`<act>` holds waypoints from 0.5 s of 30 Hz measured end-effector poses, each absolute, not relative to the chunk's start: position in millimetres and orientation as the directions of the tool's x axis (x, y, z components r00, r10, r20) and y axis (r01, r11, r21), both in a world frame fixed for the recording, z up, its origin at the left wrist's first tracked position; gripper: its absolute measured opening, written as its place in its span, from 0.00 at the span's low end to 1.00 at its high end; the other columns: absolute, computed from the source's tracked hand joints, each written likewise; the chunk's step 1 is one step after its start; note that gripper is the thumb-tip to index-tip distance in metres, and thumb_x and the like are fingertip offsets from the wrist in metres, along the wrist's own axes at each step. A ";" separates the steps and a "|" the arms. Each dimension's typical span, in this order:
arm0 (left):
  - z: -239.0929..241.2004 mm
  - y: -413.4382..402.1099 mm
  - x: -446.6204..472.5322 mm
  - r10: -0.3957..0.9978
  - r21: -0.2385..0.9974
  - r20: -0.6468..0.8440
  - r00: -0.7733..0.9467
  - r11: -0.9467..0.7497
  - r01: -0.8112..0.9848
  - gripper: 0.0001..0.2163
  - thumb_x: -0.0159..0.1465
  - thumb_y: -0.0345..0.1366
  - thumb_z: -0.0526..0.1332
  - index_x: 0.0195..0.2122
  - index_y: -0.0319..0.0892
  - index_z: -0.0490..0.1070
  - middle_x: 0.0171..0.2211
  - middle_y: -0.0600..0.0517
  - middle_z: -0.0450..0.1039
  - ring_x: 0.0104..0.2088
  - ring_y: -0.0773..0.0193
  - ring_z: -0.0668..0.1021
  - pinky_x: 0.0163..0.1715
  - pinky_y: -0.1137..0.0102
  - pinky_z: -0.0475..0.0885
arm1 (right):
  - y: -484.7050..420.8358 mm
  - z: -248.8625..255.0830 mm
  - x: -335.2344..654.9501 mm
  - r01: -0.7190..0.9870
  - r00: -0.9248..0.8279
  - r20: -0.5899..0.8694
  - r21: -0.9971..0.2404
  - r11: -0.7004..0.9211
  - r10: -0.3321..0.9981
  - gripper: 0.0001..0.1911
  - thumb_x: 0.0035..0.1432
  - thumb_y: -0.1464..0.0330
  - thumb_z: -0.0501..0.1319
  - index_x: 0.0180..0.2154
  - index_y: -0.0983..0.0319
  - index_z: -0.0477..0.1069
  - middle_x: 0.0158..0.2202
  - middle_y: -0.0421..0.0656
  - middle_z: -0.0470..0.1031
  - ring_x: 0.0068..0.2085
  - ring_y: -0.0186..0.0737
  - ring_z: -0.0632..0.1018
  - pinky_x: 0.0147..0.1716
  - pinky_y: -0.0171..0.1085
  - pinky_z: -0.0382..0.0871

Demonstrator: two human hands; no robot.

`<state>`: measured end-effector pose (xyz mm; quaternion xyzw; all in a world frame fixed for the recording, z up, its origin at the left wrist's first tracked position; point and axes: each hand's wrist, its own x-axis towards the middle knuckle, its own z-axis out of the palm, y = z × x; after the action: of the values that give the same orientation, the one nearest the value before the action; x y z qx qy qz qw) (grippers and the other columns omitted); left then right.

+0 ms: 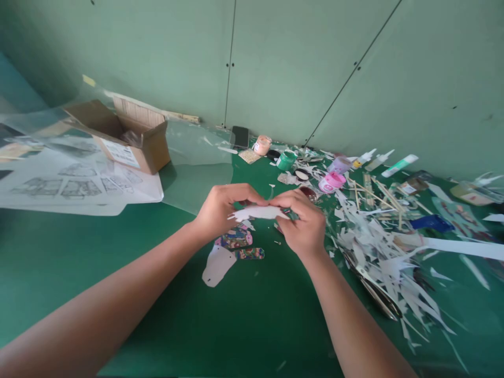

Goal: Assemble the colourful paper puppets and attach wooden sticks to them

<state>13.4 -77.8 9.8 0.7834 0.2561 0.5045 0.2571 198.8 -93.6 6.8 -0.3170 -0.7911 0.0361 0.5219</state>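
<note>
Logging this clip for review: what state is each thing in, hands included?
left hand: pinching the white paper cutout
right hand: pinching the cutout's other end
white paper cutout: held above the mat, flat
cardboard box: open, flaps up
green jar: lid on
pink jar: lid on
scissors: lying among paper scraps
phone: screen dark

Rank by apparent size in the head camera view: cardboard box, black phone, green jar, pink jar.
1. cardboard box, largest though far off.
2. black phone.
3. pink jar and green jar: too alike to rank.
</note>
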 end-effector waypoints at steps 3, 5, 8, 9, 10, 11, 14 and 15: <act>12.3 -77.7 9.7 0.570 0.558 0.744 0.350 -0.817 0.145 0.04 0.62 0.35 0.64 0.36 0.42 0.77 0.33 0.47 0.81 0.34 0.63 0.81 0.35 0.70 0.74 | -93.8 9.9 199.2 0.416 -0.269 0.843 -0.334 0.846 0.466 0.08 0.60 0.76 0.58 0.35 0.58 0.73 0.32 0.43 0.78 0.34 0.41 0.77 0.34 0.41 0.70; 12.6 -78.3 9.5 0.547 0.523 0.775 0.317 -0.836 0.165 0.03 0.62 0.34 0.64 0.36 0.42 0.76 0.33 0.47 0.80 0.34 0.64 0.81 0.34 0.70 0.74 | -94.0 11.1 198.5 0.415 -0.253 0.861 -0.314 0.854 0.440 0.09 0.59 0.76 0.59 0.36 0.58 0.73 0.32 0.43 0.78 0.33 0.41 0.77 0.33 0.41 0.69; 11.9 -79.3 10.8 0.504 0.476 0.808 0.305 -0.864 0.166 0.02 0.61 0.32 0.64 0.34 0.41 0.76 0.33 0.47 0.80 0.34 0.64 0.80 0.35 0.70 0.73 | -94.1 11.5 197.7 0.407 -0.247 0.879 -0.288 0.867 0.408 0.09 0.59 0.77 0.59 0.37 0.58 0.73 0.31 0.43 0.79 0.33 0.40 0.77 0.34 0.42 0.69; 11.6 -79.4 11.2 0.485 0.461 0.818 0.308 -0.874 0.154 0.02 0.61 0.32 0.64 0.34 0.41 0.76 0.33 0.47 0.80 0.34 0.64 0.80 0.35 0.69 0.73 | -94.0 11.5 197.8 0.405 -0.244 0.883 -0.284 0.869 0.402 0.09 0.59 0.77 0.59 0.37 0.58 0.73 0.31 0.43 0.79 0.33 0.41 0.77 0.33 0.42 0.69; 11.3 -79.5 11.5 0.469 0.448 0.828 0.308 -0.883 0.141 0.02 0.61 0.32 0.65 0.34 0.41 0.76 0.33 0.46 0.80 0.34 0.64 0.80 0.36 0.69 0.73 | -93.9 11.5 197.9 0.405 -0.241 0.884 -0.284 0.869 0.401 0.09 0.59 0.77 0.58 0.36 0.58 0.73 0.31 0.43 0.79 0.33 0.41 0.77 0.33 0.42 0.69; 11.0 -79.5 11.7 0.459 0.442 0.833 0.307 -0.888 0.130 0.02 0.61 0.32 0.65 0.34 0.40 0.76 0.33 0.46 0.79 0.34 0.64 0.80 0.35 0.69 0.73 | -93.8 11.5 198.0 0.407 -0.239 0.883 -0.286 0.868 0.403 0.09 0.59 0.77 0.58 0.36 0.58 0.73 0.31 0.43 0.79 0.33 0.41 0.77 0.33 0.42 0.69; 11.0 -80.1 12.2 0.461 0.448 0.828 0.319 -0.886 0.120 0.03 0.61 0.33 0.65 0.35 0.41 0.76 0.33 0.46 0.80 0.33 0.64 0.79 0.34 0.69 0.72 | -94.0 11.6 197.5 0.409 -0.241 0.880 -0.289 0.866 0.408 0.09 0.60 0.75 0.57 0.36 0.58 0.74 0.31 0.43 0.79 0.33 0.41 0.78 0.33 0.43 0.69; 11.3 -80.5 12.4 0.470 0.456 0.822 0.320 -0.882 0.124 0.03 0.60 0.33 0.65 0.34 0.41 0.75 0.32 0.47 0.79 0.33 0.64 0.79 0.33 0.69 0.72 | -94.3 11.6 196.9 0.404 -0.242 0.881 -0.289 0.868 0.407 0.09 0.60 0.75 0.57 0.36 0.58 0.74 0.31 0.42 0.79 0.33 0.41 0.78 0.32 0.42 0.69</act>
<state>12.4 -80.5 11.3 0.7972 0.1863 0.5524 0.1567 196.9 -94.3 11.6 -0.2571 -0.7882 0.0013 0.5592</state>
